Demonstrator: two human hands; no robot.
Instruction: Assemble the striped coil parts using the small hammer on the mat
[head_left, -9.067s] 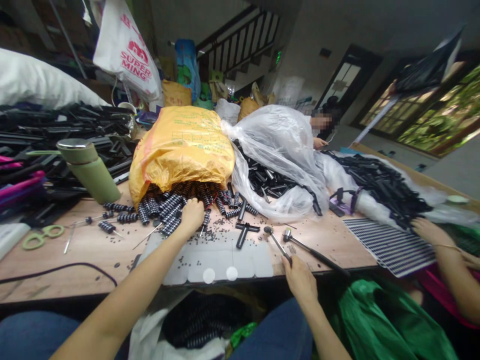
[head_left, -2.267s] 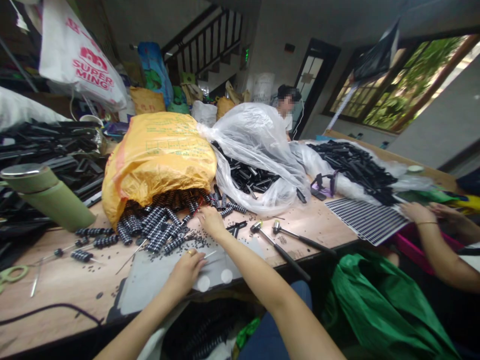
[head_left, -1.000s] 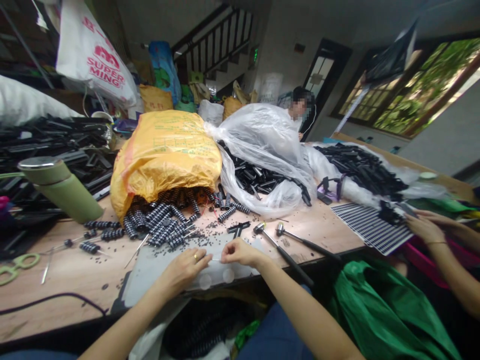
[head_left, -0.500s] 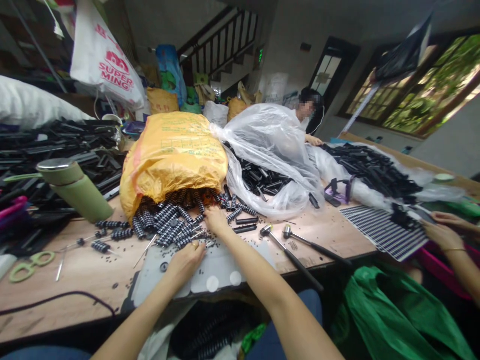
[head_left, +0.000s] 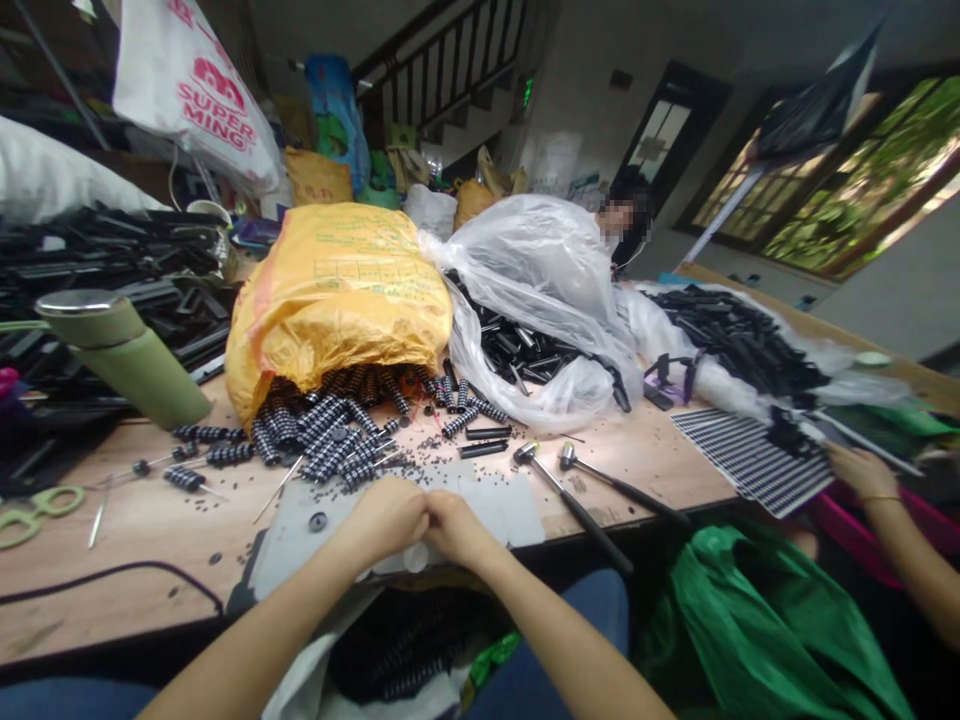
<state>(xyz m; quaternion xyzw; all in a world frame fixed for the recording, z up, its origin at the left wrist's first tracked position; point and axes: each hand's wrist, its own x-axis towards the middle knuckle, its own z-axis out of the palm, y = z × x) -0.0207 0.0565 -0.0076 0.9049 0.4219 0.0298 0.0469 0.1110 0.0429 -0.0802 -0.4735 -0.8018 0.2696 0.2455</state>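
My left hand [head_left: 388, 515] and my right hand [head_left: 454, 525] meet over the near edge of a grey mat [head_left: 289, 535]. Both are closed, fingertips together; anything between them is hidden or too small to make out. Just beyond lies a heap of black-and-white ribbed cylinders [head_left: 319, 430], spilling from the mouth of a yellow sack [head_left: 352, 290]. Tiny dark bits [head_left: 420, 460] are scattered between the heap and my hands. A small black disc [head_left: 318, 522] rests on the mat, left of my left hand.
Right of the mat lie two hammers [head_left: 592, 520] [head_left: 630, 490]. Two black tubes [head_left: 484, 448] lie near a clear plastic bag [head_left: 555, 400]. On the left stand a green flask [head_left: 139, 365] and green-handled scissors [head_left: 37, 515]. A co-worker's hand [head_left: 862, 470] is at the right.
My right hand has come back from the cylinder heap toward me and now meets my left hand. My left hand has shifted slightly nearer the mat's front edge. The view has tilted a little.
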